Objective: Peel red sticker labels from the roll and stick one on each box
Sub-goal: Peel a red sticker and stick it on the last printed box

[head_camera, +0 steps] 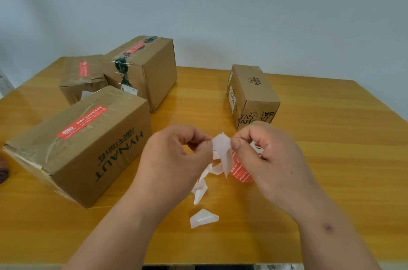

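Note:
Above the middle of the table, my left hand point(176, 154) and my right hand point(262, 154) both pinch the white backing strip point(223, 150) of the red sticker roll point(241, 170). The roll hangs under my right hand, partly hidden by it. A long tail of white backing point(202, 188) dangles down to the table. Three cardboard boxes on the left each carry a red label: the large HYNAUT box point(88, 148), a small box point(81, 77) behind it and a taped box point(143, 71). A fourth box point(251, 95) at the right shows no red label.
A torn scrap of white backing point(203, 217) lies on the yellow wooden table point(331, 181) near its front edge. A dark object point(3, 174) pokes in at the far left edge. A pale wall stands behind the table.

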`<state>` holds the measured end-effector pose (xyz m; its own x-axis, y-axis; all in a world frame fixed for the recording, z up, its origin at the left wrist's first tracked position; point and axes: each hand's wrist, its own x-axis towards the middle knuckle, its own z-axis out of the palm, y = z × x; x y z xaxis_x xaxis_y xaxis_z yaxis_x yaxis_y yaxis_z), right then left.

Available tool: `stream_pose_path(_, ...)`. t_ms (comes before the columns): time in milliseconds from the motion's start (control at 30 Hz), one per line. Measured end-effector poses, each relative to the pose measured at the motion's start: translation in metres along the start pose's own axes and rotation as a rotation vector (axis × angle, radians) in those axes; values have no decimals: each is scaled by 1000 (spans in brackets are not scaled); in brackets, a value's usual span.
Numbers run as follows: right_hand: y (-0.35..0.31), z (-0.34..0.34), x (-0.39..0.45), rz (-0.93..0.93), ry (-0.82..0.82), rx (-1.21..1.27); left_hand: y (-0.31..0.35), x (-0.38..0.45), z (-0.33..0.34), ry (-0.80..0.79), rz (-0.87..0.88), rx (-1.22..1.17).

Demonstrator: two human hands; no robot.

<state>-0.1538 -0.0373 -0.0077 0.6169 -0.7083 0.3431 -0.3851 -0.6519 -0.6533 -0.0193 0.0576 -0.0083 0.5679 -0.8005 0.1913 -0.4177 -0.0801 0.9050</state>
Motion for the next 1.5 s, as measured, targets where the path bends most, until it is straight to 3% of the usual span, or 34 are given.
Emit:
stream_pose_path(167,6,-7,2,83,60,-70,-5,7,-9,111,-147,-154)
stream_pose_path(367,13,-9,7,188,52,-408,-11,17,-18,328,-277,-316)
stream_pose_path(567,6,-5,8,146,25,-517,-6,20,-26,441,-226,-287)
stream_pose_path(700,0,8,10,43,-51,-516,-2,16,-25,369,-165,-259)
stream_pose_path(867,-6,14,16,25,22,-494,-5,12,-22,272,-89,-231)
stream_pose_path(967,-9,10,17,24,67,-340,-7,11,-21,223,-44,-235)
stream_pose_path(1067,-13,5,17,115,-15,-91,-7,10,-20,203,5,-231)
stream_pose_path(1167,-13,4,17,101,-19,9,-6,9,-21,170,34,-244)
stream_pose_path(1300,-12,6,15,-7,104,-40,-11,10,-20,171,9,-313)
stream_pose_path(1367,-11,8,14,-90,190,-168,-14,11,-18,159,-71,-479)
stream_pose_path(1433,-7,9,14,-182,259,-258,-14,12,-15,73,-200,-652)
stream_pose_path(1500,-4,10,14,-261,294,-292,-12,12,-13,-37,-262,-653)
